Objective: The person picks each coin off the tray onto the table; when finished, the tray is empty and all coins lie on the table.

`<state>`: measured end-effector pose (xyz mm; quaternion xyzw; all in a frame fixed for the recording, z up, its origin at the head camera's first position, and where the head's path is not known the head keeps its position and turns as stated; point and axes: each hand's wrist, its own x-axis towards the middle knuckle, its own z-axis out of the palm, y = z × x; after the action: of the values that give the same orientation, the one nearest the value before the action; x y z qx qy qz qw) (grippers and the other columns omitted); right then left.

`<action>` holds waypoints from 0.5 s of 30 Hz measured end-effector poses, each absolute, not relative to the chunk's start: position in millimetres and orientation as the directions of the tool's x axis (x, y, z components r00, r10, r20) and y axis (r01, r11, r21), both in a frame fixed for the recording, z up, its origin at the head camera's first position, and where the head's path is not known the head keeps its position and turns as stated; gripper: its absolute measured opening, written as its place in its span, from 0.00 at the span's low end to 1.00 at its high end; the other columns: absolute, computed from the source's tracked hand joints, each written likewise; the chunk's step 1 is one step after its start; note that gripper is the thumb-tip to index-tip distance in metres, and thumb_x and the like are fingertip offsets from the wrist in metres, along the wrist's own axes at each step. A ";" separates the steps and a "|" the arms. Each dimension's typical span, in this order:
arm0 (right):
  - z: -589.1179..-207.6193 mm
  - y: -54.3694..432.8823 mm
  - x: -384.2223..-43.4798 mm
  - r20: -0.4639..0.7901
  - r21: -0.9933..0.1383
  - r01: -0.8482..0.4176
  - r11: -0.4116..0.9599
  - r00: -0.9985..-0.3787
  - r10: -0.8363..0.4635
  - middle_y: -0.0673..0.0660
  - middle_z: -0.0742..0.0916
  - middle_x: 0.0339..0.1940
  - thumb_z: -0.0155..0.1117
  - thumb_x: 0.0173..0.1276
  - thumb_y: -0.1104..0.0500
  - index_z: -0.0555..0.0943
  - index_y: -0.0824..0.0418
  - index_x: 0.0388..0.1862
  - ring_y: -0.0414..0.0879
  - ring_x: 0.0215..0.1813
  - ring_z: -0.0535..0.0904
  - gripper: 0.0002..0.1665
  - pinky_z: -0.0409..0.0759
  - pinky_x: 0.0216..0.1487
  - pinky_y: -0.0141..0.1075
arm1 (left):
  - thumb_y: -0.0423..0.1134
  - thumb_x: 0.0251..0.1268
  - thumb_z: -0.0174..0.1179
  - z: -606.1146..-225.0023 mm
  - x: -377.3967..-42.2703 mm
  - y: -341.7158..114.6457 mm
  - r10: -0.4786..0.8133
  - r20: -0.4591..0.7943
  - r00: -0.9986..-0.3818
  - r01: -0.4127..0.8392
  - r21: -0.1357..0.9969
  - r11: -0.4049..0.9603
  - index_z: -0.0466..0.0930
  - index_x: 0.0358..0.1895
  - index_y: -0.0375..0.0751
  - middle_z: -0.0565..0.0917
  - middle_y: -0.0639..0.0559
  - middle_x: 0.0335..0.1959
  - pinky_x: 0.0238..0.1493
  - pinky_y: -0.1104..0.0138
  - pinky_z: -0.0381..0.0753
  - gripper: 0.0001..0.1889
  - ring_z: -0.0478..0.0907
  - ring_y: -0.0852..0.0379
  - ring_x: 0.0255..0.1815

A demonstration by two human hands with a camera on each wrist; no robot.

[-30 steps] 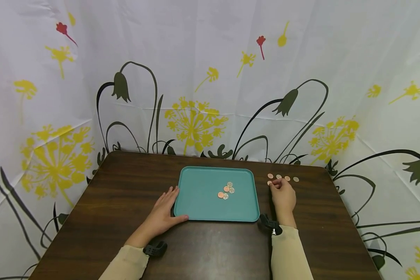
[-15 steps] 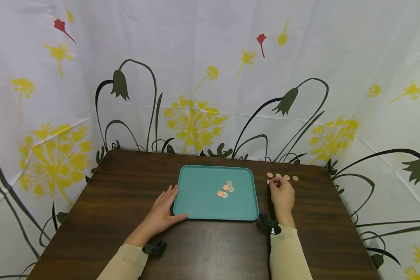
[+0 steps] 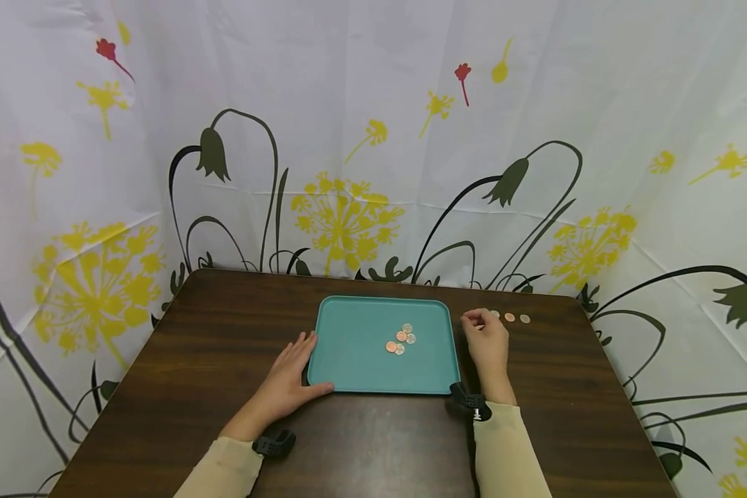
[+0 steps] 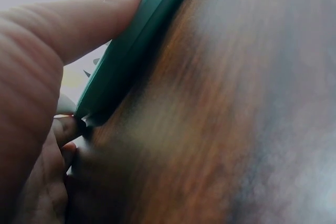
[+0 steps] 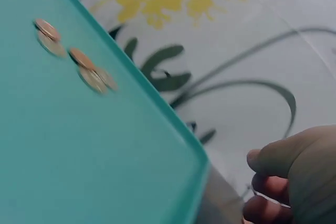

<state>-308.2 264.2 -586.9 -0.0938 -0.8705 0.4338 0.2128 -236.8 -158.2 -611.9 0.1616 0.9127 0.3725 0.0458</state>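
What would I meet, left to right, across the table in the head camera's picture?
Left hand → five coins on the teal tray → right hand → copper-coloured coin → silver-coloured coin.

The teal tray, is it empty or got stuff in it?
Not empty: the teal tray holds five coins, copper-coloured and silvery, lying right of its middle.

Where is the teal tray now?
In the head view, the teal tray lies on the dark table below the picture's centre, between the left hand, touching its left edge, and the right hand, beyond its right edge.
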 end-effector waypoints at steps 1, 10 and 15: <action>-584.8 259.6 -308.2 0.282 -0.801 -0.035 0.598 -0.903 0.325 0.58 0.90 0.36 0.75 0.76 0.59 0.90 0.60 0.42 0.45 0.34 0.80 0.05 0.77 0.32 0.32 | 0.62 0.67 0.75 -611.8 -237.0 -158.3 0.330 0.041 -0.943 0.264 0.696 0.668 0.50 0.90 0.37 0.53 0.39 0.91 0.89 0.34 0.42 0.60 0.44 0.36 0.93; -587.9 219.2 -304.2 0.101 -0.915 -0.037 0.403 -0.985 0.139 0.59 0.86 0.32 0.74 0.77 0.58 0.89 0.59 0.46 0.47 0.21 0.81 0.06 0.84 0.18 0.40 | 0.60 0.67 0.76 -613.3 -234.0 -159.3 0.324 0.038 -0.945 0.261 0.686 0.679 0.50 0.90 0.35 0.54 0.35 0.91 0.88 0.32 0.43 0.60 0.45 0.33 0.92; -596.2 209.1 -306.3 0.123 -0.860 -0.107 0.498 -0.992 0.000 0.57 0.86 0.34 0.74 0.77 0.57 0.91 0.57 0.50 0.45 0.20 0.80 0.07 0.83 0.19 0.38 | 0.61 0.67 0.75 -611.0 -235.6 -157.6 0.323 0.033 -0.946 0.253 0.696 0.672 0.49 0.90 0.36 0.53 0.38 0.91 0.89 0.33 0.41 0.60 0.43 0.35 0.93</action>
<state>-306.3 209.1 -596.2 0.0308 -0.8639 0.4999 0.0536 -235.6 -157.6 -611.0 0.1577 0.9131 0.3731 0.0464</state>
